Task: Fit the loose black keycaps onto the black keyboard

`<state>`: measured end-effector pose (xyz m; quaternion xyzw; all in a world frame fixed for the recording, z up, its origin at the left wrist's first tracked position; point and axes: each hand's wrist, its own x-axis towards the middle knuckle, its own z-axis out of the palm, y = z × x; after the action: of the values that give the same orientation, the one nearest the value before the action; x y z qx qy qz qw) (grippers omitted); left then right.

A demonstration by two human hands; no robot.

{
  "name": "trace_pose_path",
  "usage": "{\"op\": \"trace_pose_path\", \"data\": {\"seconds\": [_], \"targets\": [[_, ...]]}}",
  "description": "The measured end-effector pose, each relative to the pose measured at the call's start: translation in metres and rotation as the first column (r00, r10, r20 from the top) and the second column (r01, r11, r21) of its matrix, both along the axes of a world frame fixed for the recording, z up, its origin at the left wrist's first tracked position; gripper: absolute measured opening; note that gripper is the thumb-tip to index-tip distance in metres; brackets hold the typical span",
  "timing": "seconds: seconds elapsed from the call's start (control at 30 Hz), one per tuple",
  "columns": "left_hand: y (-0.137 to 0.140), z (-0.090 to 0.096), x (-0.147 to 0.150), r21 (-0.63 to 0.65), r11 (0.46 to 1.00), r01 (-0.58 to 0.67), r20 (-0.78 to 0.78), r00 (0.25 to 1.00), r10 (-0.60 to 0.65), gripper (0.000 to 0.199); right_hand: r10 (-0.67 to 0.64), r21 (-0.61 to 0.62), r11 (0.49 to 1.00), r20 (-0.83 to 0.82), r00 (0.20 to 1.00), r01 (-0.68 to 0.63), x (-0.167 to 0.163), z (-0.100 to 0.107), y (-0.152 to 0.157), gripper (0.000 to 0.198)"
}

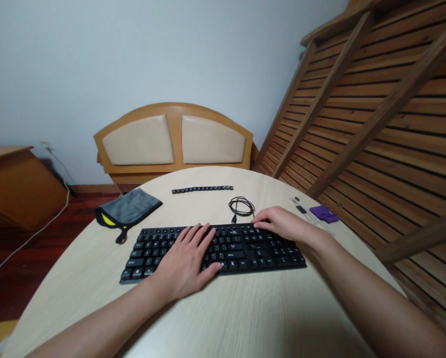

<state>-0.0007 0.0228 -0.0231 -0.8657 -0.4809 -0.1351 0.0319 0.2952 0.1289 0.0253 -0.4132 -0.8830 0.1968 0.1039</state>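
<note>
A black keyboard [232, 254] lies across the round table in front of me. My left hand [187, 258] rests flat on its left-middle keys, fingers spread and thumb out to the right, covering several keys. At the keyboard's upper right edge, my right hand [277, 221] is bent over with thumb and index finger close together. Whatever those fingertips hold, if anything, is too small to make out. Behind the keyboard, a row of small black keycaps [202, 189] stretches across the table. The keyboard's coiled black cable [241, 206] sits just left of my right hand's fingertips.
A grey cloth with yellow lining [131, 209] lies on the table's left. To the right are a purple cloth [324, 214] and a thin wire tool with a black part [301, 209]. Beyond stand a padded wooden headboard [178, 134] and leaning wooden slats [357, 114].
</note>
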Motion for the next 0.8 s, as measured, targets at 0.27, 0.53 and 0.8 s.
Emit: {"op": "trace_pose_path", "data": {"seconds": [0.27,0.53,0.8], "targets": [[0.000,0.000,0.000,0.005,1.000,0.004,0.023,1.000,-0.004,0.074,-0.244,0.230,0.954,0.221,0.944,0.193,-0.028,0.002,0.052,0.024],[0.000,0.001,0.001,-0.014,1.000,0.001,0.018,1.000,-0.001,0.075,-0.423,0.335,0.880,0.232,0.876,0.337,-0.072,-0.016,0.107,0.039],[0.000,0.004,0.001,-0.061,0.998,-0.010,-0.005,1.000,0.010,0.078,-0.486,0.354,0.852,0.262,0.834,0.386,-0.092,-0.030,0.123,0.031]]}}
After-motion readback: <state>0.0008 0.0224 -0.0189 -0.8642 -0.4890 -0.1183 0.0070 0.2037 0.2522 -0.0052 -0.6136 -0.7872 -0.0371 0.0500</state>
